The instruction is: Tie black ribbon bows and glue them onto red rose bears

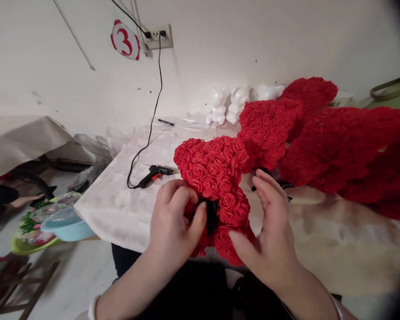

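A bear covered in red foam roses (213,166) is at the table's front edge, between my two hands. My left hand (175,218) is closed at its neck, thumb and fingers pinching a black ribbon (212,215). Part of the ribbon is hidden behind the thumb. On the bear's right side my right hand (270,222) is open, fingers spread apart from the thumb, which lies by the lower roses. A black glue gun (156,173) with an orange trigger rests on the table left of the bear, its nozzle toward the roses.
Several more red rose bears (336,146) crowd the table's right side. White foam bear shapes (238,104) stand by the wall. The glue gun's cord (156,106) climbs to a wall socket (166,38). A pen (166,122) lies behind; a blue basin (68,226) is lower left.
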Available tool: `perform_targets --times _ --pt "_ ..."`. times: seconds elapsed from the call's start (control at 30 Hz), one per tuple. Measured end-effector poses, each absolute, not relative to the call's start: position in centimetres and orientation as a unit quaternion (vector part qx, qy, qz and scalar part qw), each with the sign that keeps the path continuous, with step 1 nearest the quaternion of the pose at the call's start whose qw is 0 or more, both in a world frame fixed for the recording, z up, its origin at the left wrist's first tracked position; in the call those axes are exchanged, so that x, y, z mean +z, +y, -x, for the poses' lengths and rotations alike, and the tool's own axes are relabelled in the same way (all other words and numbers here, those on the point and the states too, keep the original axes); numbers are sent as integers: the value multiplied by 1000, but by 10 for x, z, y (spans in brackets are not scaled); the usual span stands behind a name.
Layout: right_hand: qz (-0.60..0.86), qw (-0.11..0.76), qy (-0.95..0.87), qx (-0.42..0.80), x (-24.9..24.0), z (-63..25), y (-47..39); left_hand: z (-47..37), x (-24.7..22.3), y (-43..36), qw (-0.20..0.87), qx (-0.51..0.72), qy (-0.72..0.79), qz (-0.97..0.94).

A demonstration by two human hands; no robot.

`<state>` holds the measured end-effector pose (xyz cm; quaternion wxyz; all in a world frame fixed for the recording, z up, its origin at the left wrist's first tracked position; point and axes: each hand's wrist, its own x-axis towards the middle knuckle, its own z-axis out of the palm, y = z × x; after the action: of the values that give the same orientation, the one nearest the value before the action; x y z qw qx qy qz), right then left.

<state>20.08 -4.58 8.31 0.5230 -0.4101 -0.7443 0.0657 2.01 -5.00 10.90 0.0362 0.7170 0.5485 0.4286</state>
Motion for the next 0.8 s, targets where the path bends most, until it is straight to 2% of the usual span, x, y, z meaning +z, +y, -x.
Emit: perform_targets --times 0.13,0.6,0.8 --pt "484 417 -765 79 102 -190 -44 -25 104 -56 10 426 557 -713" --pt "508 418 -750 63 103 -183 -35 -31 95 -56 -25 440 548 -711" --pt "516 372 -769 60 103 -184 -37 -28 96 -56 -6 447 539 -714"
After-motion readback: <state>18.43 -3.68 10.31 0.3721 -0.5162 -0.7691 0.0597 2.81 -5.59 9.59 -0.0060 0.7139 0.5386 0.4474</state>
